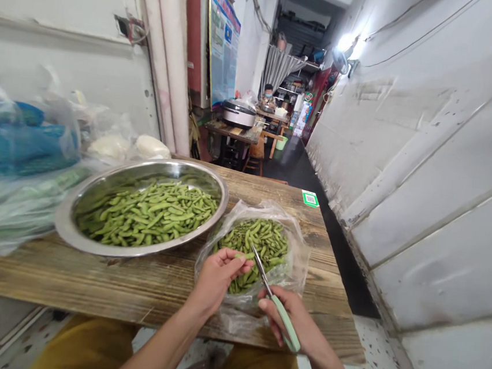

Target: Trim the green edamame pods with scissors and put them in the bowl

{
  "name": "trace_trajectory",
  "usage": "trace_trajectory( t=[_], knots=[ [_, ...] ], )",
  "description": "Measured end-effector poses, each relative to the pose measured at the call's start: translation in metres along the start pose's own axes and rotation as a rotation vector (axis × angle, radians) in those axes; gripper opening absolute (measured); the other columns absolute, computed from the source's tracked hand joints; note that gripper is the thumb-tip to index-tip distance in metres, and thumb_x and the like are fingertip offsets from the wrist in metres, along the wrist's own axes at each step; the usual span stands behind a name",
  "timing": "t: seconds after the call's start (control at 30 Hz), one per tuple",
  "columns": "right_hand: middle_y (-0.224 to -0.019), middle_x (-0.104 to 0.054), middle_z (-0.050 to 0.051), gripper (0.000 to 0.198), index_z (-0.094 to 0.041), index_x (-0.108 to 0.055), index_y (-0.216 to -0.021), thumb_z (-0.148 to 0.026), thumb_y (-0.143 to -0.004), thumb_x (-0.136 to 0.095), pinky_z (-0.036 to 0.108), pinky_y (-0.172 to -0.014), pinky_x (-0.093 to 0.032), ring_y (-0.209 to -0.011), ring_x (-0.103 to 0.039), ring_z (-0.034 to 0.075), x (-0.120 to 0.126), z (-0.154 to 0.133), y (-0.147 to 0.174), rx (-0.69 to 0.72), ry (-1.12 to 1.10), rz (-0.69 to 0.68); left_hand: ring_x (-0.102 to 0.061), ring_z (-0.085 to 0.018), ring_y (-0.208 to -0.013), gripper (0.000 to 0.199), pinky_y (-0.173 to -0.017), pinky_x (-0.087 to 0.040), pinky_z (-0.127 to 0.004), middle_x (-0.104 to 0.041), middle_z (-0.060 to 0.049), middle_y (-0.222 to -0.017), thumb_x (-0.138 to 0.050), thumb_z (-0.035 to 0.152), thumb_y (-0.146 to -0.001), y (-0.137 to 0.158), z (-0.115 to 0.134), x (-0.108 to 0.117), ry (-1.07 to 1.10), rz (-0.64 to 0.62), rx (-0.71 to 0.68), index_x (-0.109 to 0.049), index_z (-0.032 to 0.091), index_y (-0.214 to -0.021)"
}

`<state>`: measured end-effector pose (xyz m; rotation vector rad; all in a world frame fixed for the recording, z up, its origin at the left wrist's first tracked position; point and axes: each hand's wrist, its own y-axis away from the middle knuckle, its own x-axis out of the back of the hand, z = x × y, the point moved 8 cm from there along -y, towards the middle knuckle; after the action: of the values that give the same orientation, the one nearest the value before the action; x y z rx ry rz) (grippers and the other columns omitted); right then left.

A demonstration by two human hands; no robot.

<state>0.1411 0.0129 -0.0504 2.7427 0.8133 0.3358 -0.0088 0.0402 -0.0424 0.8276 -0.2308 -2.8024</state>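
Observation:
My left hand [218,277] pinches a green edamame pod [245,256] between thumb and fingers. In my right hand [288,316] is a pair of scissors [284,320] with pale green handles, its metal blades pointing up and left beside the pod's end. Both hands are over a clear plastic bag [298,252], which lies open on the table with many pods [267,236] inside. To the left stands a wide steel basin [67,214] holding a large heap of edamame pods [156,213]. My right fingers partly hide the scissor handles.
Plastic bags [23,145] with blue and green contents crowd the left of the wooden table [101,281]. A green QR-code card [309,199] lies near the far right corner. Beyond are a cooker [239,114] on another table and a seated person [267,98]. A white wall [426,167] runs along the right.

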Motion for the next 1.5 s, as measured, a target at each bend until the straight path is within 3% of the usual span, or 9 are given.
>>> trace_trajectory(
  t=[0.13,0.3,0.43,0.5,0.63,0.8,0.93,1.23,1.5],
  knots=[
    [-0.04,-0.037,-0.012,0.042,-0.017,-0.051,-0.088,-0.056,-0.076,-0.062,0.013,-0.027,-0.027,-0.029,-0.033,0.005,0.002,0.011,-0.005,-0.044,-0.053,0.033,-0.066,-0.015,-0.063,0.022,-0.068,-0.054,-0.029,-0.071,-0.006,-0.068,-0.071,0.029,-0.066,-0.002,0.023,0.012,-0.206,0.099,-0.197,-0.061,0.013,-0.078],
    [-0.045,-0.037,-0.011,0.046,-0.017,-0.051,-0.093,-0.058,-0.075,-0.063,0.013,-0.029,-0.03,-0.031,-0.032,0.004,0.012,0.016,-0.008,-0.034,-0.095,0.069,-0.063,-0.024,-0.102,0.023,-0.092,-0.049,-0.041,-0.067,-0.013,-0.109,-0.059,0.028,-0.079,0.022,0.134,0.062,-0.836,0.577,-0.964,-0.063,0.016,-0.098],
    [-0.047,-0.039,-0.011,0.046,-0.017,-0.052,-0.093,-0.057,-0.074,-0.063,0.013,-0.029,-0.029,-0.032,-0.035,0.004,0.016,0.012,-0.008,-0.006,-0.116,0.095,-0.046,-0.03,-0.125,0.035,-0.106,-0.034,-0.05,-0.053,-0.018,-0.132,-0.056,0.024,-0.08,0.016,0.15,0.057,-1.344,0.597,-1.068,-0.061,0.012,-0.113],
    [-0.047,-0.039,-0.011,0.046,-0.017,-0.053,-0.095,-0.056,-0.073,-0.065,0.013,-0.03,-0.031,-0.032,-0.036,0.004,0.019,0.008,-0.007,0.011,-0.152,0.126,-0.053,-0.026,-0.117,0.028,-0.102,-0.039,-0.045,-0.061,-0.015,-0.123,-0.052,0.023,-0.083,0.011,0.127,0.033,-1.394,0.383,-1.108,-0.064,0.015,-0.108],
    [-0.045,-0.039,-0.012,0.046,-0.017,-0.053,-0.095,-0.054,-0.071,-0.067,0.014,-0.03,-0.031,-0.032,-0.037,0.005,0.021,0.003,-0.004,0.001,-0.199,0.165,-0.065,-0.021,-0.085,0.024,-0.082,-0.048,-0.034,-0.071,-0.009,-0.092,-0.048,0.023,-0.087,-0.012,0.054,-0.022,-1.536,-0.101,-0.86,-0.069,0.018,-0.097],
    [-0.043,-0.042,-0.011,0.044,-0.017,-0.052,-0.094,-0.05,-0.07,-0.069,0.014,-0.029,-0.032,-0.031,-0.037,0.005,0.023,0.011,0.0,-0.017,-0.231,0.173,-0.06,-0.025,-0.088,0.025,-0.081,-0.045,-0.037,-0.065,-0.014,-0.094,-0.054,0.025,-0.083,-0.054,0.031,-0.029,-1.623,0.015,-0.598,-0.067,0.013,-0.102],
    [-0.042,-0.042,-0.011,0.041,-0.018,-0.053,-0.093,-0.05,-0.073,-0.068,0.014,-0.028,-0.031,-0.031,-0.037,0.006,0.023,0.016,0.0,-0.003,-0.252,0.148,-0.058,-0.018,-0.077,0.021,-0.074,-0.046,-0.03,-0.065,-0.007,-0.09,-0.062,0.017,-0.075,-0.07,0.02,-0.023,-1.377,-0.114,-0.52,-0.066,0.016,-0.096],
    [-0.057,-0.048,-0.006,0.036,-0.017,-0.058,-0.088,-0.049,-0.075,-0.067,0.019,-0.043,-0.037,-0.045,-0.045,0.009,0.026,0.005,-0.001,0.096,0.027,0.209,-0.062,-0.017,-0.074,0.007,-0.07,-0.048,-0.028,-0.068,-0.005,-0.084,-0.066,0.025,-0.07,-0.05,0.029,0.005,-1.035,-0.027,-0.502,-0.068,0.018,-0.072],
    [-0.068,-0.053,-0.002,0.036,-0.015,-0.063,-0.088,-0.049,-0.079,-0.063,0.02,-0.057,-0.036,-0.063,-0.046,0.012,0.025,-0.012,0.004,0.16,0.323,0.233,-0.065,-0.018,-0.066,0.022,-0.064,-0.05,-0.028,-0.069,-0.001,-0.07,-0.069,0.032,-0.065,-0.036,0.028,0.006,-0.751,-0.038,-0.301,-0.066,0.017,-0.081]
  ],
)
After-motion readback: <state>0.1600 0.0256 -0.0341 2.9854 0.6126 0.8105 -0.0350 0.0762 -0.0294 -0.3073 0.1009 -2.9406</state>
